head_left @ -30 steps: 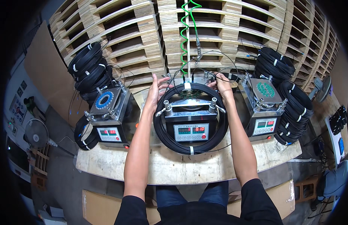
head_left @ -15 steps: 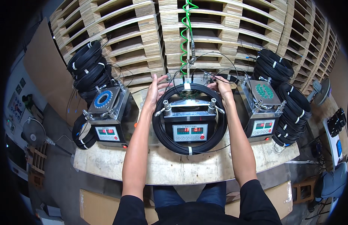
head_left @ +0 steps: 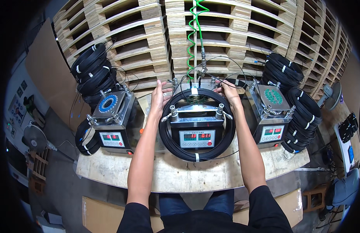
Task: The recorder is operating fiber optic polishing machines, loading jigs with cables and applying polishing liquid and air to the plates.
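Note:
A coil of black cable (head_left: 163, 138), bound with white bands, rests around the middle polishing-type machine (head_left: 196, 120), which has a metal top clamp and a lit red display panel. My left hand (head_left: 160, 96) is beside the coil's upper left, fingers stretched out and apart, with no object seen in it. At the coil's upper right, my right hand (head_left: 229, 92) has its fingers spread toward the machine's back corner post, close to thin loose cable. Whether either hand touches the coil, I cannot tell. Cable ends with dark connectors (head_left: 190, 84) stand at the back of the machine.
Similar machines stand left, with a blue ring (head_left: 107, 103) on top, and right, with green pieces (head_left: 273, 96). Stacked black coils (head_left: 92, 72) rise behind the left one, and more coils (head_left: 303, 116) beside the right one. A green spiral hose (head_left: 192, 42) hangs before wooden pallets (head_left: 137, 37).
The hose's metal end has swung slightly right. Both hands stay nearly in place, the left one's fingers a little less extended toward the machine. Readings on the displays have changed.

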Demonstrator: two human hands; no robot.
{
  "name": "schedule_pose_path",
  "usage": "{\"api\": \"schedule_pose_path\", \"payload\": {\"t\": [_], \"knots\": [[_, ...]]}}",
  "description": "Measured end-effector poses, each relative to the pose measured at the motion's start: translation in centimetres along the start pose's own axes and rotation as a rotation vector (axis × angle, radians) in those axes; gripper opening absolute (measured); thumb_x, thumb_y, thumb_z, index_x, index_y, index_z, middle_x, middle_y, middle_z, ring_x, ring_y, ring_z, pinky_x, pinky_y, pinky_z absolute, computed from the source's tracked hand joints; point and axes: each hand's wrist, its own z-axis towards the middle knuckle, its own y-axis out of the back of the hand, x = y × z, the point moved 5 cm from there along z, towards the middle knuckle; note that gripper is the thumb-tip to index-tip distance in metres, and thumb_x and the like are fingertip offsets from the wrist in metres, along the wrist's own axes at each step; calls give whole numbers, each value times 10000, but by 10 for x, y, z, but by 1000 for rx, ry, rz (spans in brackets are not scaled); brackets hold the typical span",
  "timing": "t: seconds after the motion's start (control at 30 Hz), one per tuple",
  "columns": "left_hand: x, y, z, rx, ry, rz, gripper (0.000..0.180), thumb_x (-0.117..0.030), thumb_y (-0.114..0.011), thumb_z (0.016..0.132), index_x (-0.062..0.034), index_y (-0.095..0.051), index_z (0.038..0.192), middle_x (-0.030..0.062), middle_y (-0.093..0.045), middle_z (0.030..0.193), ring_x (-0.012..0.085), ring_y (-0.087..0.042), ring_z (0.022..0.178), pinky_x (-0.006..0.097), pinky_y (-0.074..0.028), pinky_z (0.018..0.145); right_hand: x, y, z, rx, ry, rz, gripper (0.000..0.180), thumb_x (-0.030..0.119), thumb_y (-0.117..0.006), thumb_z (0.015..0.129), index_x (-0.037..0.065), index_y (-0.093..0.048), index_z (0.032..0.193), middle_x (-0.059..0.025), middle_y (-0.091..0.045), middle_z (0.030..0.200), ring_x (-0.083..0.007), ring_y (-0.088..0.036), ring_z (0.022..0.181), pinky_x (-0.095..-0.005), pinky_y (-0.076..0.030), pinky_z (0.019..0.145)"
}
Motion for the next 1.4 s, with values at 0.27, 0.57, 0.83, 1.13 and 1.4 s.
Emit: {"api": "schedule_pose_path", "payload": {"t": [0.27, 0.57, 0.83, 1.13, 1.4], "knots": [[-14, -18, -6, 215, -36, -19, 729, -605, -404, 996, -81, -316, 1496, 188, -645, 1116, 171, -670, 705, 208, -492, 497, -8, 8, 4, -102, 124, -83, 344, 302, -390, 1068, 22, -585, 1118, -135, -682, 720, -163, -663, 606, -273, -509, 532], [-7, -6, 0, 73, -53, 35, 711, -610, -395, 997, -69, -374, 1458, 141, -657, 953, 154, -613, 710, 278, -500, 611, 1, 1, 1, -20, 168, -145, 256, 186, -444, 1036, 12, -614, 1117, -111, -683, 750, -132, -648, 626, -250, -473, 526], [-15, -10, -14, 9, -31, -21, 680, -591, -394, 1006, -71, -386, 1443, 150, -660, 997, 174, -643, 722, 263, -510, 583, 7, -2, -13, 30, 17, -3, 290, 106, -391, 1035, 22, -572, 1245, -144, -706, 854, -121, -636, 662, -234, -500, 610], [-17, -19, -12, 239, -14, 60, 729, -652, -351, 987, -89, -427, 1443, 145, -675, 1003, 153, -656, 633, 210, -472, 479, -5, 4, -3, -43, 51, -146, 260, 134, -436, 1028, 30, -602, 1199, -91, -668, 753, -133, -630, 645, -251, -502, 592], [2, 0, 2, 33, 6, 25, 733, -680, -310, 981, -86, -610, 1287, 91, -690, 929, 138, -600, 678, 209, -458, 506, 0, 4, -4, 24, -3, 41, 264, 127, -425, 1032, 39, -584, 1223, -122, -695, 821, -152, -670, 680, -230, -520, 597]]}}
